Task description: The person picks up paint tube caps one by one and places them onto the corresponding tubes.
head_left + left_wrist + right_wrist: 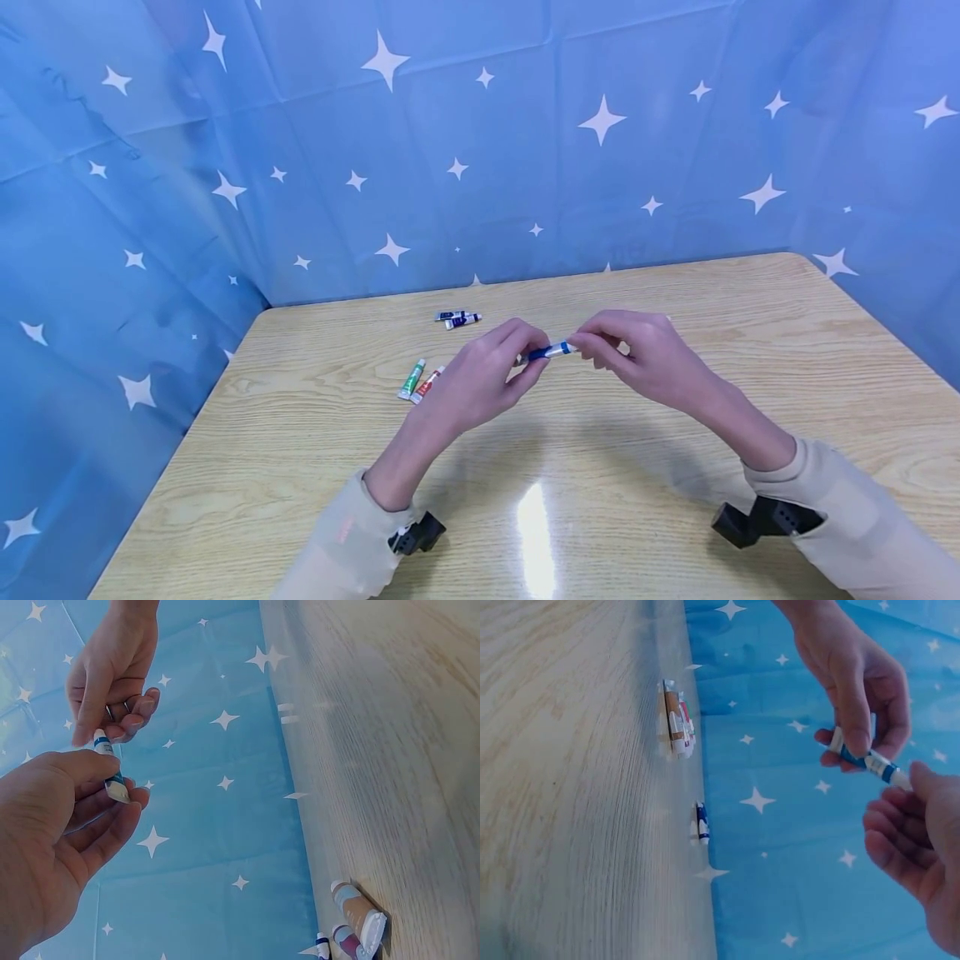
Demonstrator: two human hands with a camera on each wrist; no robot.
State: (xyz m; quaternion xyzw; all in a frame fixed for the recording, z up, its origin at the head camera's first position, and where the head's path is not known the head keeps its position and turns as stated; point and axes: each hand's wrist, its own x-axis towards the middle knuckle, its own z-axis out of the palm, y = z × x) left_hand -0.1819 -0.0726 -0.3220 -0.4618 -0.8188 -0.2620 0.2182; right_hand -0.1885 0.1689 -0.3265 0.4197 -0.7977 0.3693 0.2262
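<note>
A small blue-and-white paint tube (557, 350) is held up above the table between both hands. The left hand (480, 377) grips its body between thumb and fingers, with the flat crimped end of the tube (109, 761) poking out past them. At the opposite end, the thumb and fingertips of the right hand (647, 357) pinch the white cap. The right wrist view shows the cap of the tube (866, 761) right at the right thumb tip, partly covered, and the other right fingers loosely curled below.
Left of the hands lie a green tube (412, 377) and a red tube (427, 384). Two dark blue tubes (462, 322) lie farther back. A brown tube (673, 720) shows in the wrist views. A blue starred curtain (480, 167) hangs behind the wooden table (300, 467).
</note>
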